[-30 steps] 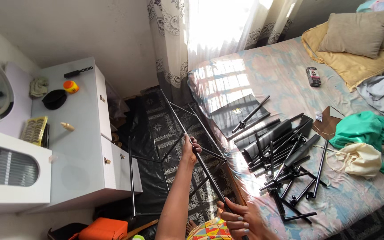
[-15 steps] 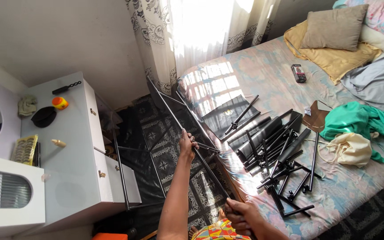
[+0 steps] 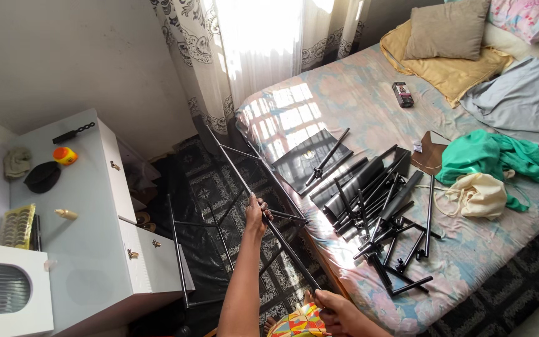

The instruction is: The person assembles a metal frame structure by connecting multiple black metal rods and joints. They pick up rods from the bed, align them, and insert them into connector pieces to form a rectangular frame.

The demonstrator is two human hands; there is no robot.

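- Both hands are on one long black metal tube [image 3: 263, 212], which slants over the dark patterned floor mat [image 3: 207, 187] between the white cabinet [image 3: 88, 218] and the bed [image 3: 344, 106]
- The left hand [image 3: 256, 215] is wrapped around the tube near its middle, fingers curled over it
- The right hand [image 3: 339, 312] is closed on the tube's lower end, down at the bottom edge of the view
- A partial frame [image 3: 219, 224] is already joined: thin black rods branch off the held tube and meet further uprights standing over the mat, so some assembly looks done
- Plenty looks left, judging by the heap of loose black tubes and connectors [image 3: 375, 206] lying on the bed, untouched and well apart from both hands
- The parts are slim, straight and round in section, painted matt black; some end in short cross-pieces
- A glossy dark plastic sheet [image 3: 310, 156] lies under part of the heap, catching window light
- Soft stuff all round: a faded floral bedsheet, a crumpled green cloth [image 3: 500, 156], a cream cloth bag [image 3: 478, 193], a tan pillow [image 3: 447, 31]
- The cabinet top is smooth and white, carrying a small orange ball [image 3: 65, 155] and a dark cap [image 3: 42, 176]
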